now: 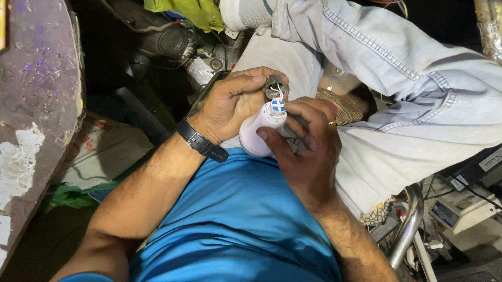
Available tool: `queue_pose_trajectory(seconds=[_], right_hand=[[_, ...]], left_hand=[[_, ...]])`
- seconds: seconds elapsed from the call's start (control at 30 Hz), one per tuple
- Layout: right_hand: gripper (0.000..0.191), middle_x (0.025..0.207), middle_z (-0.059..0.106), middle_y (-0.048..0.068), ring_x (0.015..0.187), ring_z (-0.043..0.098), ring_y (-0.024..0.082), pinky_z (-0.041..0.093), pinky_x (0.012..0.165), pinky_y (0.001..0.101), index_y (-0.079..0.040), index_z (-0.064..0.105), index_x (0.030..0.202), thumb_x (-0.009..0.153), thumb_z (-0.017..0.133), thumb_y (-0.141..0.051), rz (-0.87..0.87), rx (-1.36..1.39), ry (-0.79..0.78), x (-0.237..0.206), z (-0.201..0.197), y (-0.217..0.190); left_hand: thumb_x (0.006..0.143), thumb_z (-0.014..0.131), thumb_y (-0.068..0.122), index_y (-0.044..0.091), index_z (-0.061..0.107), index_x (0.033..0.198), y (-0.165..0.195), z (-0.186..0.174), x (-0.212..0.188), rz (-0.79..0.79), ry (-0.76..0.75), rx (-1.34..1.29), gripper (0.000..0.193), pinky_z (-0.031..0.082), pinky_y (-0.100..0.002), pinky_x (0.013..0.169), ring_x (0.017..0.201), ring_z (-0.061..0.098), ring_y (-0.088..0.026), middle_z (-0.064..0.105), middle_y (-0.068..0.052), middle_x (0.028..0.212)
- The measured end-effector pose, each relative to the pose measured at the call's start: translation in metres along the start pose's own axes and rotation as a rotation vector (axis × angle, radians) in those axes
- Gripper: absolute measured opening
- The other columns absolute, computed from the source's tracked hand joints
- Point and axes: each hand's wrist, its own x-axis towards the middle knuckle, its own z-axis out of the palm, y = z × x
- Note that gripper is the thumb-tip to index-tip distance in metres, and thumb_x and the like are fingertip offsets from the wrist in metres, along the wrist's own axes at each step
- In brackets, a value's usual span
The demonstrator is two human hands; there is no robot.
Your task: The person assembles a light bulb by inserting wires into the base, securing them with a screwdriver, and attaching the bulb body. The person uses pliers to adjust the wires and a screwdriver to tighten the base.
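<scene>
The person wears a bright blue short-sleeved T-shirt (234, 240), its sleeve hems just showing over both upper arms, and the forearms are bare. A black wristwatch (201, 142) with a broad dark strap sits on the left wrist, just behind the fingers of the left hand (234, 101). A thin ring (333, 123) glints on a finger of the right hand (307, 150). Beyond the fingertips lie pale, washed-out blue jeans (409, 86) with visible seam stitching and a side pocket edge; the cuff of one leg is turned up, showing its lighter inside.
</scene>
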Motion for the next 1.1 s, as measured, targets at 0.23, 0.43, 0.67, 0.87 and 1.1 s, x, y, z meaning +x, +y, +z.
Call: queue_pose_trajectory(seconds=[0.23, 0.43, 0.67, 0.87, 1.1], right_hand=[[0.05, 0.129, 0.06, 0.013, 0.114, 0.068, 0.019, 0.062, 0.099, 0.0323, -0.001, 0.054, 0.129, 0.091, 0.086, -0.005, -0.081, -0.021, 0.063, -0.003, 0.001, 0.008], [0.044, 0.122, 0.066, 0.012, 0.096, 0.073, 0.013, 0.062, 0.08, 0.0288, -0.003, 0.06, 0.122, 0.088, 0.088, -0.006, -0.103, -0.167, 0.062, -0.004, -0.007, 0.006], [0.039, 0.131, 0.058, 0.01, 0.098, 0.073, 0.017, 0.066, 0.083, 0.0293, 0.0, 0.062, 0.124, 0.094, 0.084, -0.005, -0.105, -0.104, 0.056, -0.013, -0.003, 0.008], [0.041, 0.135, 0.054, 0.014, 0.108, 0.067, 0.017, 0.063, 0.091, 0.0304, 0.002, 0.057, 0.128, 0.095, 0.08, -0.004, -0.148, -0.171, 0.095, -0.013, -0.012, 0.007], [0.028, 0.133, 0.056, 0.013, 0.102, 0.064, 0.012, 0.057, 0.089, 0.0251, 0.001, 0.062, 0.13, 0.106, 0.074, -0.006, -0.086, -0.217, 0.265, -0.009, -0.032, -0.017]], left_hand=[[0.103, 0.057, 0.017, -0.01, 0.056, 0.128, -0.004, -0.002, 0.001, -0.025, -0.02, -0.007, 0.037, 0.051, -0.039, 0.105, 0.112, 0.065, -0.025, 0.065, -0.017, 0.117], [0.107, 0.052, 0.018, -0.01, 0.057, 0.127, -0.007, -0.004, -0.001, -0.021, -0.034, 0.075, 0.035, 0.052, -0.038, 0.102, 0.108, 0.066, -0.025, 0.067, -0.018, 0.113], [0.106, 0.052, 0.015, -0.01, 0.058, 0.122, -0.011, -0.005, -0.003, -0.02, -0.086, 0.02, 0.03, 0.055, -0.037, 0.094, 0.098, 0.069, -0.026, 0.068, -0.019, 0.107], [0.107, 0.051, 0.014, -0.01, 0.059, 0.118, -0.007, -0.001, -0.004, -0.066, -0.085, -0.003, 0.028, 0.056, -0.036, 0.085, 0.09, 0.069, -0.025, 0.068, -0.019, 0.099], [0.106, 0.052, 0.014, -0.008, 0.06, 0.113, -0.008, -0.007, -0.007, -0.072, -0.1, -0.013, 0.024, 0.057, -0.037, 0.085, 0.087, 0.069, -0.024, 0.068, -0.016, 0.097]])
